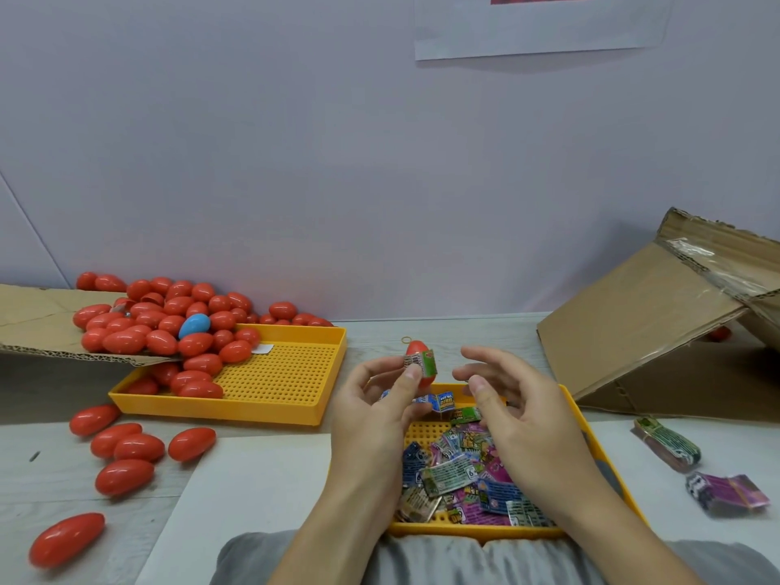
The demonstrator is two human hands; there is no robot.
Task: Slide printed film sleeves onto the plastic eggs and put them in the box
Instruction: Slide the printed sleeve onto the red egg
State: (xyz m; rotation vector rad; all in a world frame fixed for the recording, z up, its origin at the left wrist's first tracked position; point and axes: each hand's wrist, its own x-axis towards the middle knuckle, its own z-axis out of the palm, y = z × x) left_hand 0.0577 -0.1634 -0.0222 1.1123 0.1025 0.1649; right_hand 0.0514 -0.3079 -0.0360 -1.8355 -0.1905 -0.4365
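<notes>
While I held one egg up over the near tray, the work stood as follows.

Item in hand: my left hand point(380, 399) pinched a red plastic egg point(420, 361) between thumb and fingers; a printed film sleeve point(421, 363) sat round its middle, both red ends showing.
Right hand: my right hand point(513, 409) hovered just beside the egg, fingers loosely spread, gripping nothing.
Step judged: sleeve on; seating looked near finished, transfer to the box not yet done.
Sleeve stock: loose sleeves point(460, 475) lay heaped in the near yellow tray point(591, 441); two banded bundles point(667, 443) rested on the table point(50, 470) to the right.
Egg stock: a large pile of bare red eggs point(169, 323), with one blue egg point(194, 325), spilled from a cardboard flap point(38, 318) into the far yellow tray point(278, 373); more lay loose on the table point(126, 447).
Box: the cardboard box point(658, 327) stood at right, tipped; one red egg point(719, 333) showed beneath its flap, whether sleeved I could not tell.
Finished count: could not tell; the interior was hidden.
Remaining: by my judgement most of the job, given the unsleeved pile.
</notes>
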